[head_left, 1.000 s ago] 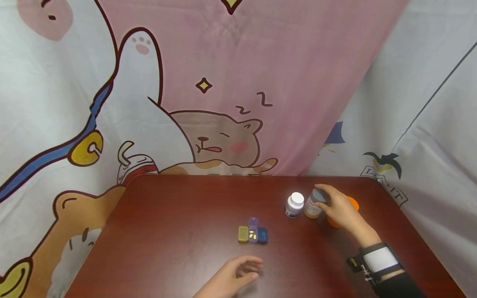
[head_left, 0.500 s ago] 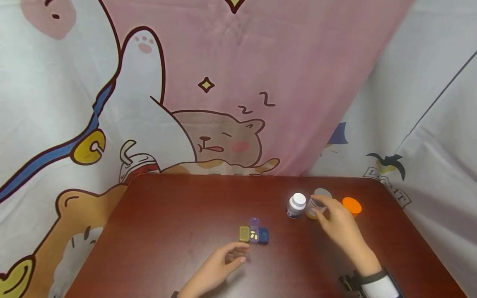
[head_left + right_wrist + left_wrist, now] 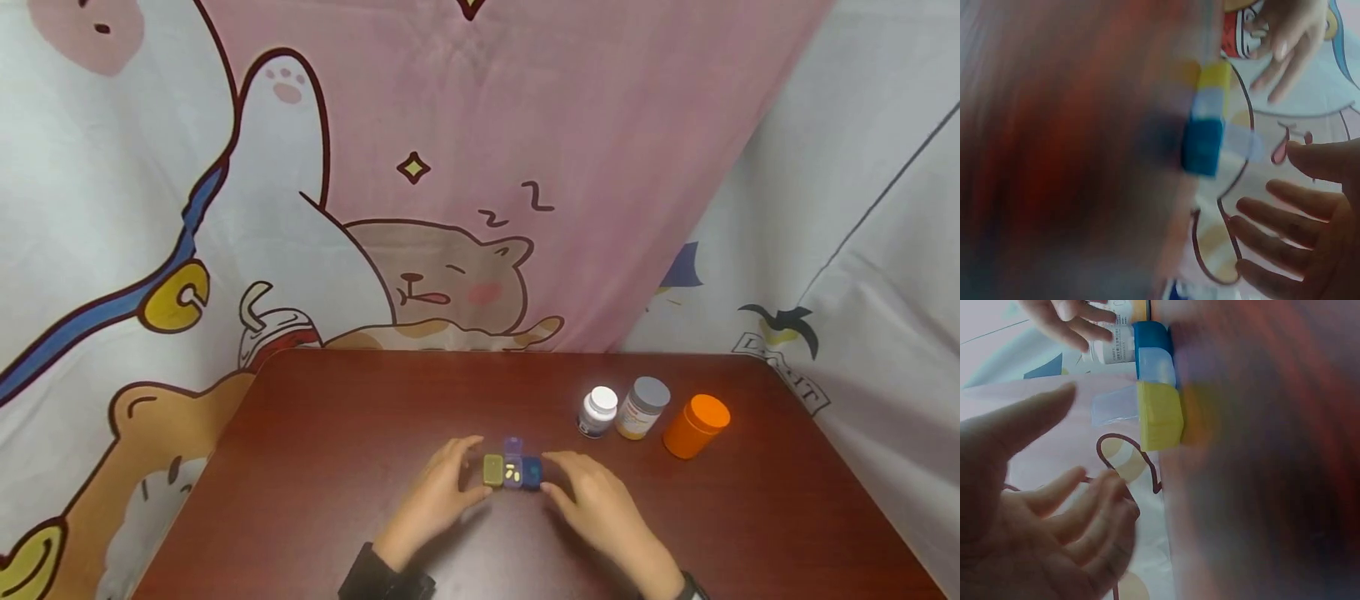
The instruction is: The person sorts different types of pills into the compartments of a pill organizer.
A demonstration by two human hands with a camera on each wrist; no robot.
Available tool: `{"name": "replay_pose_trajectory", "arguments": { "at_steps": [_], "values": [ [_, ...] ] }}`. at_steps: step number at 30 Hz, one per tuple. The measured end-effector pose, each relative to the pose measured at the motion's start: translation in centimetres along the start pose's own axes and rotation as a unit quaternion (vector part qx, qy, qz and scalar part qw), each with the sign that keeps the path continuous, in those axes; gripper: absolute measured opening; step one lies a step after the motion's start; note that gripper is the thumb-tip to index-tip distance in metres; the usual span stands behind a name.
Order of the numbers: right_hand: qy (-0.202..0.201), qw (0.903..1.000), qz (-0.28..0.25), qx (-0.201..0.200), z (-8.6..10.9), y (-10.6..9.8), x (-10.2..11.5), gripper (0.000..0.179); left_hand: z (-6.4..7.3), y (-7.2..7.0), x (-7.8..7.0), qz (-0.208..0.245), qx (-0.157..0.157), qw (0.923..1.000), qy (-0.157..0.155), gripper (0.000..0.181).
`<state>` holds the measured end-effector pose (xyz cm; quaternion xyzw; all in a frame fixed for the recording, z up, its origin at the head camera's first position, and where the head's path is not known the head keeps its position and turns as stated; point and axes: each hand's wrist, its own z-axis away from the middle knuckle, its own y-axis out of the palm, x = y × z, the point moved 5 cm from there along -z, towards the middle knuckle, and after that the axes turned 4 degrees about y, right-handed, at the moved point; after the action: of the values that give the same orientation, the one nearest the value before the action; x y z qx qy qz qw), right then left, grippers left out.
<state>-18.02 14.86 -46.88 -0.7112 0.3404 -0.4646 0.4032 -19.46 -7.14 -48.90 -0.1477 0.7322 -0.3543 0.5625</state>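
A small pill organizer (image 3: pixel 513 473) lies mid-table, with a yellow, a purple and a blue compartment in a row. Its purple lid (image 3: pixel 513 447) is flipped up, and several pale pills (image 3: pixel 512 472) show inside the purple compartment. My left hand (image 3: pixel 435 493) is beside the yellow end, thumb and fingers spread apart. On the blue side, my right hand (image 3: pixel 596 506) is held likewise, fingers extended. Both wrist views show a gap between hand and organizer; neither hand holds anything. The yellow compartment (image 3: pixel 1160 417) and blue compartment (image 3: pixel 1202 147) have their lids down.
To the right at the back stand a white bottle (image 3: pixel 597 412), a grey-lidded jar (image 3: pixel 642 407) and an orange bottle (image 3: pixel 696 426), all upright. A printed cloth (image 3: pixel 600 167) hangs behind the dark red table (image 3: pixel 337 433).
My right hand has let go of the grey-lidded jar and moved left to the organizer's blue end. My left hand has moved up and slightly left to the yellow end.
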Motion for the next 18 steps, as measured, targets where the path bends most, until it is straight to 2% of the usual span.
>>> {"name": "replay_pose_trajectory", "arguments": {
  "at_steps": [5,9,13,16,18],
  "values": [
    [0.022,0.9977,-0.040,0.049,-0.6,2.3,0.5,0.055,-1.0,0.7,0.2,-0.079,0.036,0.9962,-0.009,0.074],
    [0.028,0.9923,-0.098,0.070,-1.6,3.6,0.4,0.064,-1.4,0.8,0.0,-0.130,0.033,0.9910,0.005,0.060],
    [0.012,0.9858,-0.153,0.068,-2.4,3.8,0.6,0.067,-1.8,0.8,-0.2,-0.167,0.018,0.9853,0.028,0.044],
    [-0.009,0.9860,-0.154,0.064,-2.6,3.4,1.1,0.061,-2.0,0.9,-0.1,-0.185,0.008,0.9820,0.035,0.041],
    [-0.034,0.9898,-0.122,0.065,-2.5,3.1,1.7,0.054,-2.1,0.9,-0.1,-0.191,0.003,0.9811,0.034,0.040]
  ]
}}
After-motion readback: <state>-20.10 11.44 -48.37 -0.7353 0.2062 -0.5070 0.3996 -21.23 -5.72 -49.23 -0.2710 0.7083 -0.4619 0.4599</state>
